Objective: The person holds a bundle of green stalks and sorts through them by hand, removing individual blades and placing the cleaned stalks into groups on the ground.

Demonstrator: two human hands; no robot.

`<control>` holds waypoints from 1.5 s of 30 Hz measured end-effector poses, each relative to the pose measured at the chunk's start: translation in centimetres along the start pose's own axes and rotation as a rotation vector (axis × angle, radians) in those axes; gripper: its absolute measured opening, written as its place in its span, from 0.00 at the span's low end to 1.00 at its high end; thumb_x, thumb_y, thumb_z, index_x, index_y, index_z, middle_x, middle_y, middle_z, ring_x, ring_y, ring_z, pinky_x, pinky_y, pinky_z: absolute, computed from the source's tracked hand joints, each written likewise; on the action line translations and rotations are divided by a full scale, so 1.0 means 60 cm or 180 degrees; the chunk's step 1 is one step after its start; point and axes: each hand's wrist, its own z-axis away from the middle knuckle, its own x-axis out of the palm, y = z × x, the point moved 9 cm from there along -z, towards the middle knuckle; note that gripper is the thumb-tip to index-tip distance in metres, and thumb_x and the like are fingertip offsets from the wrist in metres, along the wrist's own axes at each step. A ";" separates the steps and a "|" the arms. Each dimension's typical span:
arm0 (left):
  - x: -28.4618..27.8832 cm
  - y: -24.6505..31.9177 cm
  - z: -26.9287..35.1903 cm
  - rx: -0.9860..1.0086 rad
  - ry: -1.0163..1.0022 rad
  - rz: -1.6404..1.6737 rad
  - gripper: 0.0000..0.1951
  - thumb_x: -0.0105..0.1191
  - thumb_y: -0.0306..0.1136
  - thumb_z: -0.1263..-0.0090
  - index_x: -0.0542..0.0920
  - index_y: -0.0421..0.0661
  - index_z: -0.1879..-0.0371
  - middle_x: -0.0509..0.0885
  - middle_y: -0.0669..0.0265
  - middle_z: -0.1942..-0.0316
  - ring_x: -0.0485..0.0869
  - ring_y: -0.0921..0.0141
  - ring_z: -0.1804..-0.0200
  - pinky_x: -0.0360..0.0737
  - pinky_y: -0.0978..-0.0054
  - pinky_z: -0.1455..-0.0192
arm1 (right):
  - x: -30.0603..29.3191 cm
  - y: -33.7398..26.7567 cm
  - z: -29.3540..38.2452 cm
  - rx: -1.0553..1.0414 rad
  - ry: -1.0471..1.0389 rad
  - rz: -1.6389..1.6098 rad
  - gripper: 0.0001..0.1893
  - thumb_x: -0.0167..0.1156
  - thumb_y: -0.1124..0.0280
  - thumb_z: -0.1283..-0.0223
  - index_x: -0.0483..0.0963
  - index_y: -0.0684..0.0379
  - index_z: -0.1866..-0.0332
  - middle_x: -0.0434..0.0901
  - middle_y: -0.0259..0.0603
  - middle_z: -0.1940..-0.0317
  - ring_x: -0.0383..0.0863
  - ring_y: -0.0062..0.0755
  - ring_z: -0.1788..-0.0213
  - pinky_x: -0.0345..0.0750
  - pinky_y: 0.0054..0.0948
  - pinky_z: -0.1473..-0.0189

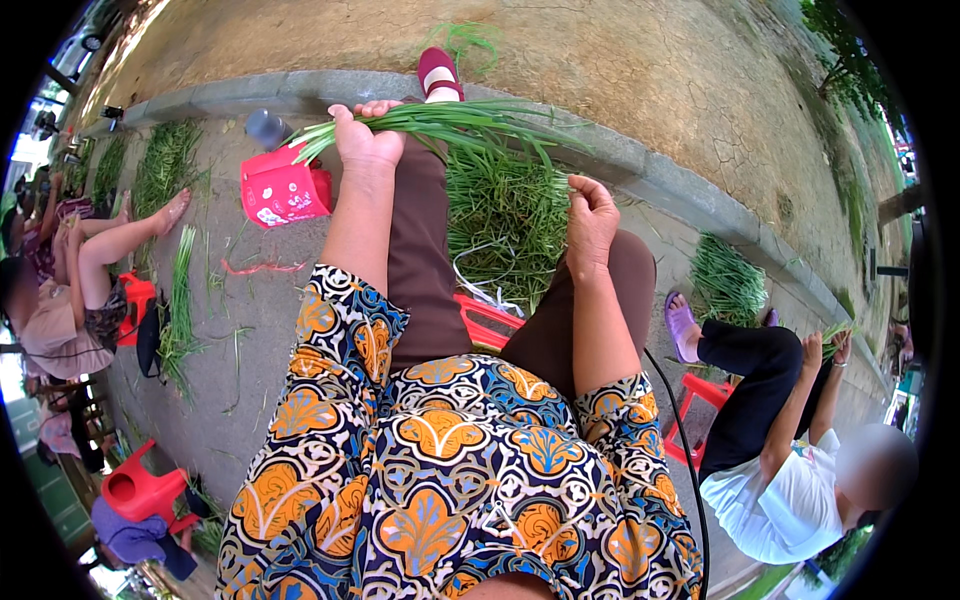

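Note:
My left hand (pixel 369 139) is closed around a bunch of long green stalks with pale ends (pixel 465 124), which look like garlic chives; the leaves point right. My right hand (pixel 592 221) is raised above my right thigh, thumb and fingertips pinched together near the leaves of the pile; whether a stalk is between them cannot be told. On the ground between my legs lies a large heap of the same greens (pixel 502 217), with a loose white tie strip (pixel 480 281) on its near side.
A red bag (pixel 281 187) and a dark bottle (pixel 268 129) stand left of my left forearm. A concrete curb (pixel 645 165) runs across ahead. People on red stools sit at both sides, beside more greens (pixel 727 277). A black cable (pixel 686 420) passes my right side.

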 end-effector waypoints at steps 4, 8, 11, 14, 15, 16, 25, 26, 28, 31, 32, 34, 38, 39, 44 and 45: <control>0.008 -0.005 0.006 0.0101 -0.0049 -0.0383 0.25 0.34 0.56 0.27 0.63 0.49 0.80 0.62 0.71 0.86 0.62 0.72 0.81 0.67 0.70 0.68 | 0.005 -0.045 0.009 -0.0880 0.0191 0.1393 0.12 0.59 0.78 0.43 0.76 0.58 0.53 0.78 0.33 0.70 0.75 0.22 0.68 0.75 0.21 0.62; 0.015 -0.029 0.020 0.0115 -0.0210 -0.1062 0.24 0.38 0.56 0.28 0.65 0.50 0.79 0.64 0.72 0.85 0.64 0.72 0.79 0.69 0.67 0.61 | 0.035 -0.025 0.016 0.0179 -0.0469 0.0058 0.07 0.61 0.76 0.44 0.79 0.59 0.60 0.77 0.30 0.71 0.75 0.17 0.70 0.73 0.20 0.64; 0.016 -0.043 0.021 0.0058 -0.0270 -0.1256 0.22 0.40 0.56 0.28 0.67 0.50 0.78 0.64 0.72 0.85 0.64 0.73 0.79 0.70 0.65 0.60 | 0.055 -0.049 0.028 -0.0150 -0.0721 0.0179 0.05 0.62 0.76 0.45 0.80 0.61 0.63 0.77 0.30 0.73 0.73 0.17 0.73 0.72 0.19 0.68; 0.018 -0.054 0.026 -0.0067 -0.0325 -0.1329 0.22 0.40 0.56 0.28 0.67 0.50 0.77 0.64 0.72 0.85 0.64 0.73 0.79 0.70 0.65 0.60 | 0.068 -0.068 0.035 -0.0551 -0.0814 0.0393 0.05 0.63 0.75 0.46 0.80 0.61 0.64 0.76 0.34 0.74 0.73 0.19 0.74 0.72 0.19 0.68; 0.020 -0.058 0.028 -0.0110 -0.0353 -0.1363 0.22 0.40 0.55 0.28 0.67 0.50 0.77 0.63 0.72 0.84 0.64 0.73 0.79 0.70 0.65 0.60 | 0.070 -0.069 0.035 -0.0523 -0.0828 0.0399 0.05 0.63 0.75 0.46 0.80 0.61 0.64 0.76 0.34 0.74 0.73 0.19 0.74 0.72 0.20 0.68; 0.021 -0.063 0.031 -0.0153 -0.0380 -0.1397 0.22 0.40 0.55 0.28 0.67 0.50 0.77 0.63 0.72 0.84 0.64 0.73 0.79 0.70 0.65 0.60 | 0.071 -0.071 0.036 -0.0495 -0.0842 0.0405 0.05 0.63 0.75 0.46 0.80 0.61 0.64 0.76 0.34 0.74 0.74 0.19 0.74 0.72 0.20 0.68; 0.016 -0.100 0.045 -0.0516 -0.0567 -0.1659 0.21 0.41 0.54 0.28 0.68 0.51 0.76 0.64 0.73 0.84 0.64 0.73 0.80 0.70 0.67 0.62 | 0.087 -0.070 0.050 -0.0485 -0.1048 0.0461 0.06 0.65 0.74 0.48 0.80 0.61 0.66 0.76 0.35 0.73 0.75 0.21 0.74 0.74 0.21 0.68; 0.014 -0.102 0.046 -0.0531 -0.0565 -0.1673 0.20 0.41 0.54 0.28 0.68 0.51 0.76 0.64 0.73 0.84 0.64 0.73 0.80 0.70 0.67 0.62 | 0.090 -0.070 0.051 -0.0463 -0.1074 0.0438 0.06 0.66 0.73 0.48 0.80 0.62 0.66 0.76 0.35 0.73 0.75 0.21 0.74 0.74 0.21 0.68; 0.011 -0.108 0.047 -0.0571 -0.0564 -0.1696 0.20 0.41 0.54 0.28 0.68 0.51 0.75 0.65 0.73 0.84 0.64 0.74 0.80 0.70 0.67 0.62 | 0.097 -0.056 0.055 -0.0339 -0.1174 0.0430 0.07 0.66 0.72 0.47 0.80 0.61 0.65 0.77 0.35 0.72 0.75 0.20 0.72 0.74 0.20 0.66; 0.002 -0.117 0.047 -0.0610 -0.0553 -0.1723 0.19 0.43 0.55 0.29 0.66 0.52 0.75 0.66 0.74 0.85 0.65 0.74 0.81 0.68 0.69 0.66 | 0.104 -0.053 0.061 -0.0339 -0.1238 0.0528 0.06 0.66 0.72 0.47 0.79 0.62 0.65 0.77 0.35 0.72 0.75 0.19 0.72 0.74 0.20 0.66; 0.000 -0.119 0.048 -0.0620 -0.0588 -0.1763 0.19 0.43 0.55 0.29 0.66 0.53 0.75 0.66 0.74 0.85 0.65 0.74 0.81 0.68 0.70 0.66 | 0.106 -0.055 0.063 -0.0370 -0.1245 0.0580 0.06 0.66 0.73 0.47 0.79 0.62 0.66 0.77 0.35 0.72 0.75 0.19 0.72 0.74 0.20 0.66; -0.001 -0.120 0.052 -0.0635 -0.0593 -0.1797 0.19 0.44 0.54 0.29 0.67 0.52 0.75 0.65 0.74 0.84 0.65 0.74 0.80 0.69 0.69 0.64 | 0.107 -0.050 0.065 -0.0407 -0.1242 0.0621 0.06 0.65 0.73 0.47 0.79 0.62 0.66 0.77 0.35 0.73 0.75 0.19 0.73 0.73 0.20 0.67; -0.002 -0.117 0.055 -0.0643 -0.0573 -0.1858 0.18 0.46 0.53 0.30 0.67 0.52 0.75 0.65 0.74 0.84 0.65 0.75 0.80 0.69 0.70 0.63 | 0.108 -0.049 0.069 -0.0460 -0.1240 0.0690 0.04 0.64 0.74 0.47 0.78 0.62 0.68 0.77 0.35 0.73 0.73 0.19 0.74 0.73 0.20 0.68; -0.003 -0.115 0.055 -0.0615 -0.0549 -0.1883 0.19 0.45 0.53 0.30 0.66 0.52 0.75 0.65 0.74 0.84 0.65 0.74 0.80 0.69 0.70 0.64 | 0.109 -0.051 0.070 -0.0499 -0.1239 0.0690 0.04 0.64 0.74 0.46 0.78 0.63 0.68 0.76 0.35 0.74 0.73 0.19 0.74 0.73 0.20 0.68; -0.013 -0.108 0.050 -0.0438 -0.0420 -0.2054 0.18 0.46 0.54 0.30 0.66 0.53 0.75 0.66 0.74 0.85 0.65 0.74 0.81 0.68 0.70 0.68 | 0.106 -0.054 0.068 -0.0533 -0.1151 0.0678 0.04 0.63 0.74 0.47 0.76 0.63 0.70 0.75 0.36 0.76 0.74 0.22 0.75 0.73 0.23 0.69; -0.014 -0.110 0.049 -0.0424 -0.0408 -0.2073 0.19 0.46 0.53 0.30 0.66 0.53 0.75 0.66 0.74 0.85 0.65 0.74 0.81 0.68 0.70 0.68 | 0.105 -0.040 0.066 -0.0279 -0.1135 0.0481 0.04 0.62 0.74 0.46 0.76 0.63 0.70 0.75 0.34 0.77 0.73 0.20 0.76 0.73 0.22 0.70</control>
